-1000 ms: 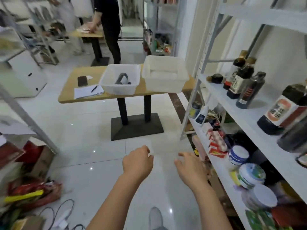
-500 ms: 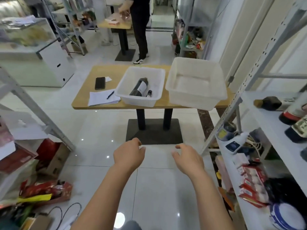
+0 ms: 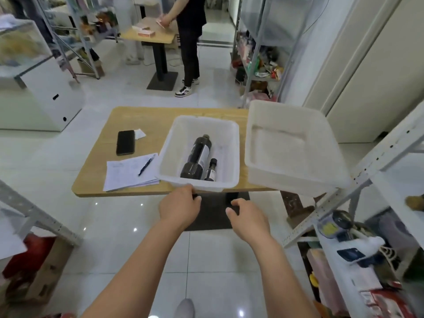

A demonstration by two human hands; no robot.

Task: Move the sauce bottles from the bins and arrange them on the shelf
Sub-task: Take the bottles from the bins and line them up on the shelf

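Sauce bottles [image 3: 197, 157] are lying in bin [image 3: 176, 143] on bench [image 3: 142, 118] | left hand [image 3: 180, 206] and right hand [image 3: 249, 218] are hovering empty, loosely curled | we are favouring one bottle per hand, gripped mid-body.

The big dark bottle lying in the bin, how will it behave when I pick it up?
The big bottle looks dark throughout, so it is probably full and fairly heavy. Round and lying on its side, it may roll against the small bottle beside it if nudged.
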